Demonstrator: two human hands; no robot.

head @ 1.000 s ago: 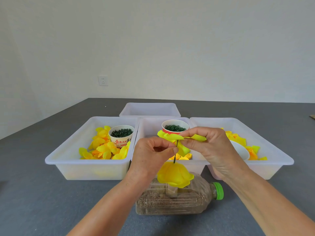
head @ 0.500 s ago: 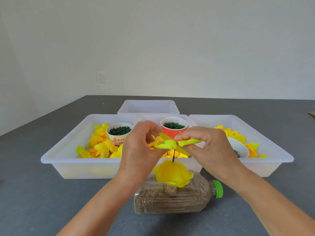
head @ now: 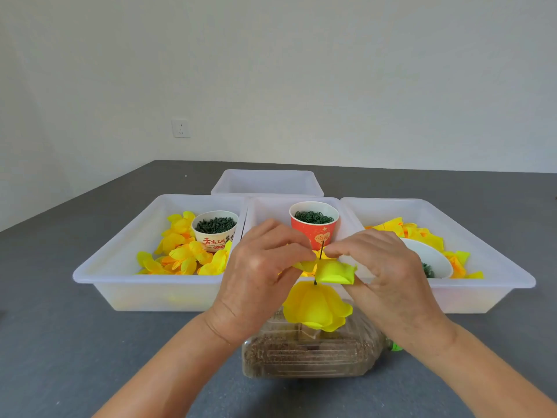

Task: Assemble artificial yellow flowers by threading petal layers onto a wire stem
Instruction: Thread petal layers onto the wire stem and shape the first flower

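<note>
Centre of the frame, our left hand (head: 259, 276) pinches one side of a flat yellow fabric petal layer (head: 333, 272) and our right hand (head: 388, 273) pinches the other. It's threaded on the thin dark wire stem (head: 322, 250), whose tip pokes out above. Just below sits the finished yellow petal bloom (head: 316, 307), over a clear plastic bottle of sand (head: 307, 354) lying on its side.

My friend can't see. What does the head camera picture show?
Two hands, left and right, pinch a yellow petal layer threaded on a thin wire stem, above a finished yellow bloom. Behind sit white trays of petals and cups of green bits.
</note>
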